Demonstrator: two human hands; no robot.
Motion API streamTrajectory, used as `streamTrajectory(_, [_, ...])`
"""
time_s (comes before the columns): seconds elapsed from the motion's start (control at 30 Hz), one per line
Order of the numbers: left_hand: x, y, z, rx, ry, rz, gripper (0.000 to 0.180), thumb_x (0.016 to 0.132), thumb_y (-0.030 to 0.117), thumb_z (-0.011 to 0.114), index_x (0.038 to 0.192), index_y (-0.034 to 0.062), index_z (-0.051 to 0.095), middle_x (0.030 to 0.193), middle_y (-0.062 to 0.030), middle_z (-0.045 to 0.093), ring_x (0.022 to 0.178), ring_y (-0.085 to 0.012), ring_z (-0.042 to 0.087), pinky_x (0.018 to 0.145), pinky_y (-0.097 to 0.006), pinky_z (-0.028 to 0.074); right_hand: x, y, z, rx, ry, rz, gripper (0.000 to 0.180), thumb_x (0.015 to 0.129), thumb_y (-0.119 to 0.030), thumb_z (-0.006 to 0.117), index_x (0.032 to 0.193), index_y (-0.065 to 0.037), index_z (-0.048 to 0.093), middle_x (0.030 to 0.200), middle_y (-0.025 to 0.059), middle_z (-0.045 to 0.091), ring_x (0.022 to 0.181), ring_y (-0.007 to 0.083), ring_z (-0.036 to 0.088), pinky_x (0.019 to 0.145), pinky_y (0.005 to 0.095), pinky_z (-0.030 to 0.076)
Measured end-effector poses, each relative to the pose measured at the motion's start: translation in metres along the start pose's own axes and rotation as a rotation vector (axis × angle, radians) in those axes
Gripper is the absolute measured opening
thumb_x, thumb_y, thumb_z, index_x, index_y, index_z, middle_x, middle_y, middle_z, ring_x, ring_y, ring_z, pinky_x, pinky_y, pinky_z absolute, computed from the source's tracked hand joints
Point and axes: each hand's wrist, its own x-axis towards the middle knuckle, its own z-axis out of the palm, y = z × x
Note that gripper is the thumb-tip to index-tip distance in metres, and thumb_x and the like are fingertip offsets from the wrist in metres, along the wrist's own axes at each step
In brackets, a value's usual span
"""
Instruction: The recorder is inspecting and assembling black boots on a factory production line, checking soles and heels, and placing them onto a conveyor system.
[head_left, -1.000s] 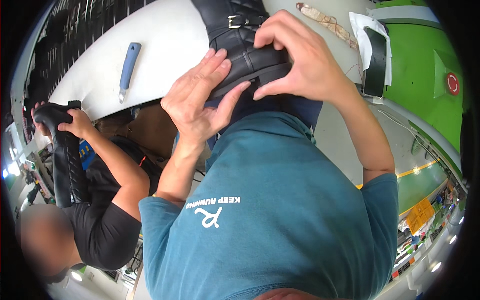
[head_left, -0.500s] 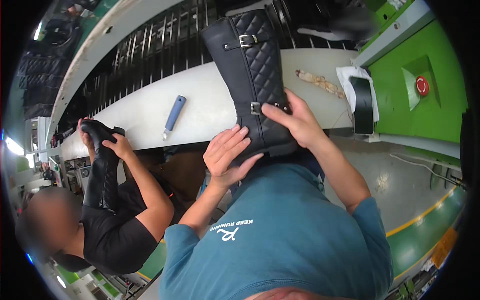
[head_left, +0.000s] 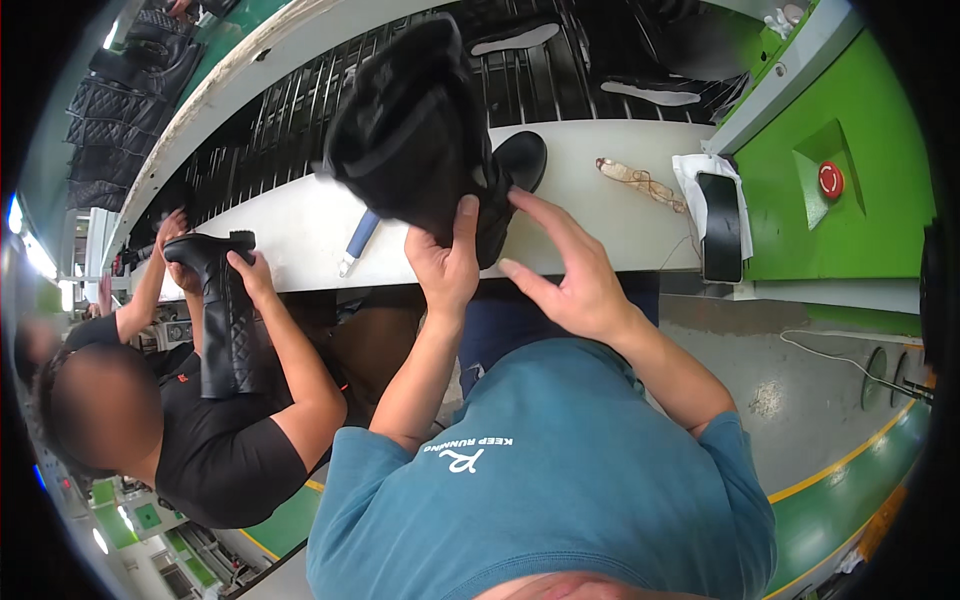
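Note:
A tall black boot (head_left: 405, 135) stands over the white bench, blurred by motion, its wide shaft leaning to the far left. Its rounded toe (head_left: 522, 160) points away to the right. With the thumb up along its near side, my left hand (head_left: 447, 265) grips the boot low down. My right hand (head_left: 580, 275) is beside it on the right, thumb and index finger spread; the index fingertip is at the boot's edge. Whether that fingertip presses on the leather, I cannot tell. Left of the boot, a blue-handled tool (head_left: 362, 236) lies partly behind it.
Beyond the white bench (head_left: 585, 230) runs a rack of metal rollers (head_left: 510, 85) with dark shoe pieces. To the right are a bone-coloured stick wound with thread (head_left: 635, 180), a phone (head_left: 720, 228) and a green machine with a red button (head_left: 831, 180). A co-worker at left holds another black boot (head_left: 228, 320).
The boot has turned from lying flat, buckles up, to leaning with its shaft far left. My left hand has taken hold of it; my right hand has loosened. The co-worker's boot has shifted slightly.

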Motion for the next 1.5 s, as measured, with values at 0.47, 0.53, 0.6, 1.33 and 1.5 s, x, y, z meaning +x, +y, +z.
streamTrajectory(0.47, [0.022, 0.043, -0.009, 0.125, 0.130, 0.068, 0.035, 0.082, -0.002, 0.096, 0.112, -0.0066, 0.079, 0.104, -0.0090, 0.082, 0.096, -0.0180, 0.077, 0.093, -0.032, 0.059, -0.002, 0.067, -0.046, -0.391, 0.302, -0.084, 0.042, 0.093, -0.005, 0.082, 0.133, -0.002, 0.071, 0.118, 0.0151, 0.075, 0.109, 0.0367, 0.073, 0.094, 0.0453, 0.058])
streamTrajectory(0.53, [0.037, 0.052, -0.030, 0.224, 0.235, 0.244, 0.042, 0.083, -0.003, 0.095, 0.120, -0.0083, 0.076, 0.113, -0.0134, 0.081, 0.102, -0.0221, 0.077, 0.099, -0.035, 0.060, -0.005, 0.076, -0.057, -0.473, 0.338, -0.073, 0.040, 0.093, -0.006, 0.082, 0.132, -0.002, 0.071, 0.118, 0.0151, 0.075, 0.110, 0.0370, 0.072, 0.095, 0.0456, 0.058])
streamTrajectory(0.6, [0.071, 0.082, -0.036, 0.154, 0.491, 0.493, 0.049, 0.086, -0.007, 0.092, 0.130, -0.0118, 0.071, 0.123, -0.0179, 0.078, 0.107, -0.0270, 0.076, 0.105, -0.040, 0.060, -0.008, 0.084, -0.060, -0.498, 0.338, -0.038, 0.040, 0.093, -0.008, 0.082, 0.130, -0.001, 0.072, 0.121, 0.0156, 0.073, 0.113, 0.0386, 0.069, 0.099, 0.0466, 0.056])
streamTrajectory(1.33, [0.507, 0.039, -0.184, 0.856, 0.231, 0.287, 0.079, 0.092, 0.041, 0.091, 0.155, 0.0049, 0.059, 0.133, -0.0208, 0.079, 0.113, -0.0266, 0.079, 0.097, -0.039, 0.060, -0.009, 0.093, -0.057, -0.588, 0.262, -0.036, 0.030, 0.090, -0.010, 0.083, 0.119, -0.005, 0.078, 0.117, 0.0125, 0.073, 0.111, 0.0368, 0.068, 0.098, 0.0465, 0.054])
streamTrajectory(1.5, [0.431, 0.091, -0.071, 0.848, 0.494, 1.023, 0.048, 0.097, 0.037, 0.083, 0.133, 0.0071, 0.074, 0.127, -0.0174, 0.079, 0.118, -0.0373, 0.076, 0.098, -0.045, 0.060, 0.071, 0.099, -0.069, -0.538, 0.188, -0.046, 0.031, 0.094, -0.015, 0.082, 0.123, -0.006, 0.076, 0.112, 0.0121, 0.072, 0.107, 0.0370, 0.068, 0.094, 0.0457, 0.055])
